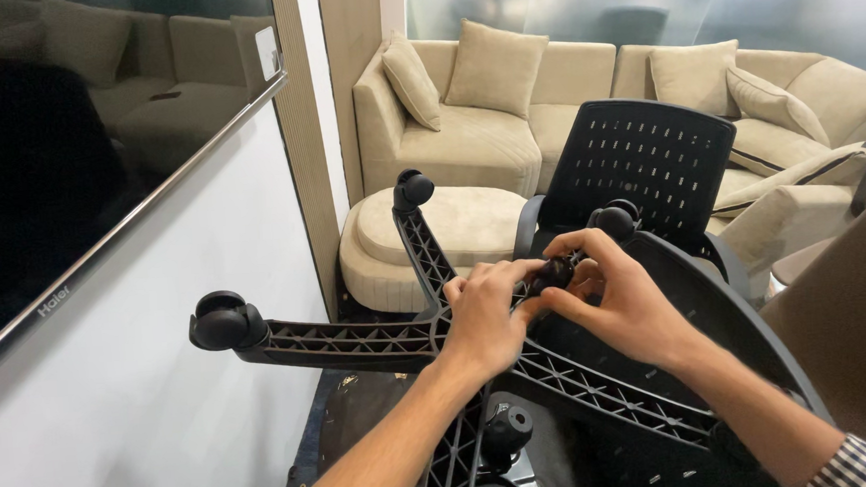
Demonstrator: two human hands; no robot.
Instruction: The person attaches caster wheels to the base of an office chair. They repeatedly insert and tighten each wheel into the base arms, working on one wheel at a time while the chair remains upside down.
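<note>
An upside-down black office-chair base (359, 338) with ribbed star legs fills the middle of the view. Casters sit on its leg ends: one at the left (222, 322), one at the top (413, 189), one near the backrest (615, 218). My left hand (483, 316) grips the base near its hub. My right hand (617, 297) pinches a small round black piece (555, 272) at the leg beside the left fingers. Another caster (508, 429) stands low between my forearms.
A black perforated chair backrest (638, 161) stands behind the base. A beige sectional sofa with cushions (503, 79) and a round beige ottoman (462, 222) lie beyond. A wall-mounted dark screen (78, 175) is on the left wall. A brown surface (859, 328) is at the right.
</note>
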